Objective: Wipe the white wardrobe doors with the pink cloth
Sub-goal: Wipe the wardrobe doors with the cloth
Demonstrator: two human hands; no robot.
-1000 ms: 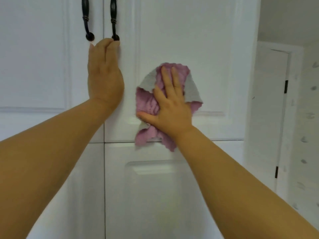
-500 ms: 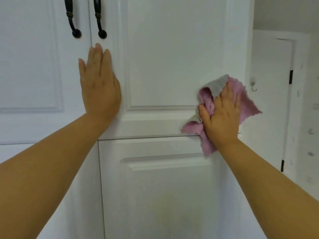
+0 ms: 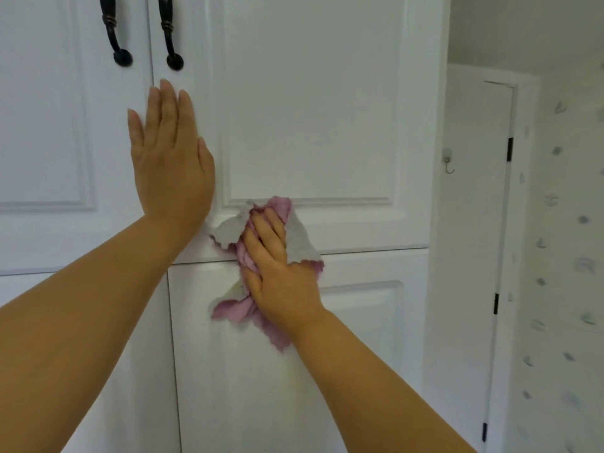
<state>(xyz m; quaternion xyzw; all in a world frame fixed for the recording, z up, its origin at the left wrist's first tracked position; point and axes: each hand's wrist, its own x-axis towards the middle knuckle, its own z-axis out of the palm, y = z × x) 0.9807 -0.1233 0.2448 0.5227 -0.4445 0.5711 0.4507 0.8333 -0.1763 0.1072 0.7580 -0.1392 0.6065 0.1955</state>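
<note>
White panelled wardrobe doors [image 3: 310, 109]: right hand [image 3: 277, 276] presses crumpled pink cloth [image 3: 261, 256] flat-fingered; left hand [image 3: 170, 165] braces, spread. Loose folds could slip free.

Soft, even light fills the view, with no hard shadows and no glare on the white wardrobe doors [image 3: 310, 109], which read slightly grey-blue. The picture is a little soft overall, and the patterned wall [image 3: 562, 256] at the right edge is smeared and washed out. The wide lens bends straight lines near the borders.
</note>
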